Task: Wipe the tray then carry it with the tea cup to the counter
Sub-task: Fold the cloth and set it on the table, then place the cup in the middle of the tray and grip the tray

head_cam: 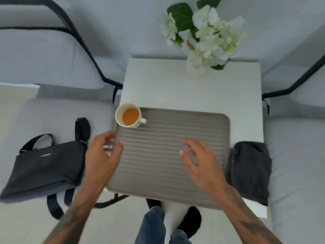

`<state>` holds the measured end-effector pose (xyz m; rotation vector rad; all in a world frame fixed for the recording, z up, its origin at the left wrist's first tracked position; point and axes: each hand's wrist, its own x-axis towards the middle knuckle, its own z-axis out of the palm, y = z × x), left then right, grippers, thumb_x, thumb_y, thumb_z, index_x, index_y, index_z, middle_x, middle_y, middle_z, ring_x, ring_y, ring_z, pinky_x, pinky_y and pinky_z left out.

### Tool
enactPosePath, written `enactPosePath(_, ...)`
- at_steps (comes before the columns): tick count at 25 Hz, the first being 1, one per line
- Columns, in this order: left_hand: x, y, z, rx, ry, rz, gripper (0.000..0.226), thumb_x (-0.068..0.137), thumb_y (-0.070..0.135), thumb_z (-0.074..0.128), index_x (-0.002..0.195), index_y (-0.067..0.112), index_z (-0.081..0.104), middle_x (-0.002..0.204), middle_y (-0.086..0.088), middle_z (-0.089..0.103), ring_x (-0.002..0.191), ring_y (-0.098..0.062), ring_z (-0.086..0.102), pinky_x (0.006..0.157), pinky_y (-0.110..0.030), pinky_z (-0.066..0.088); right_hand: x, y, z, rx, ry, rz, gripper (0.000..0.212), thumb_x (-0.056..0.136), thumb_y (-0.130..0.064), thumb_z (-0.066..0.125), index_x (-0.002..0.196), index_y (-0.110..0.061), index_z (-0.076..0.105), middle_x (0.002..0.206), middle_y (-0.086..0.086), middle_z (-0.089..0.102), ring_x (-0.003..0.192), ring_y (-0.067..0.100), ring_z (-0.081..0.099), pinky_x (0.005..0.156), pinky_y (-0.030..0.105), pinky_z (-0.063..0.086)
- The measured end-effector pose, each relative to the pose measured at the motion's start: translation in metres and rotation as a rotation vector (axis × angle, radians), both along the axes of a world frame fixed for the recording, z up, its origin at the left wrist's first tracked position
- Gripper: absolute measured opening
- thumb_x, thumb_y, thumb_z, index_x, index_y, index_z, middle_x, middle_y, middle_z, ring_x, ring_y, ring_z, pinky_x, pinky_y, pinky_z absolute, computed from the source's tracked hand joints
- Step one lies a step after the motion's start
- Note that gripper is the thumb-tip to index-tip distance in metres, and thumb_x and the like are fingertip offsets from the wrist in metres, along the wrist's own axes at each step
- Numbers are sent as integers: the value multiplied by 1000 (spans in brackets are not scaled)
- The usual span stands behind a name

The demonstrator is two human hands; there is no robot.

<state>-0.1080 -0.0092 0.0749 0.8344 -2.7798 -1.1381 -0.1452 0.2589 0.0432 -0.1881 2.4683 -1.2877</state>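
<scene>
Both my hands are empty, fingers loose: left hand (pixel 103 152) at the ridged tray's (pixel 167 155) edge, right hand (pixel 198 161) above it. Wiping seems pending; next, the dark cloth (pixel 249 169) just right of my right hand needs grasping, minding the tea cup (pixel 129 115).

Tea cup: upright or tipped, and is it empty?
Upright, not empty: the tea cup stands on the tray's far-left corner, rim up, orange tea inside.

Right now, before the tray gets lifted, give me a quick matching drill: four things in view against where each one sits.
Things:
1. cup
2. dark cloth
3. black bag
4. flowers

Places:
A. on the cushion left of the table
B. far side of the table
C. far left corner of the tray
D. at the tray's right edge

Pairs: 1-C, 2-D, 3-A, 4-B
</scene>
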Motion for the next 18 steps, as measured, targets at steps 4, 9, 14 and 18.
enactPosePath(4, -59, -79, -25, 48, -248, -240, 97, 72, 29, 84, 150, 25, 26, 149, -6, 32, 128, -18, 43, 101, -39, 47, -54, -105, -26, 98, 17, 135, 48, 93, -26, 57, 139, -22, 47, 135, 1, 50, 102, 21, 64, 90, 42, 53)
enactPosePath(9, -92, -94, -70, 162, -235, -482, 112, 64, 33, 88, 152, 26, 19, 150, -4, 33, 132, -19, 42, 108, -46, 42, -79, -158, -48, 202, -11, 113, 53, 94, -20, 58, 144, -19, 42, 136, 5, 51, 107, 23, 63, 95, 43, 53)
enactPosePath(14, -95, -96, -78, 317, -123, -439, 100, 62, 33, 89, 145, 28, 33, 139, 3, 48, 120, -6, 51, 102, -27, 46, -80, -167, -59, 164, 68, 37, 31, 93, -16, 61, 124, -17, 62, 113, 6, 69, 96, 24, 67, 84, 44, 57)
enactPosePath(18, -89, -87, -63, 217, -52, -475, 97, 61, 47, 87, 142, 30, 37, 137, 6, 50, 119, -7, 54, 99, -32, 50, -72, -151, -43, 144, 225, 33, 28, 91, -10, 63, 119, -11, 67, 104, 7, 74, 87, 21, 67, 80, 23, 51)
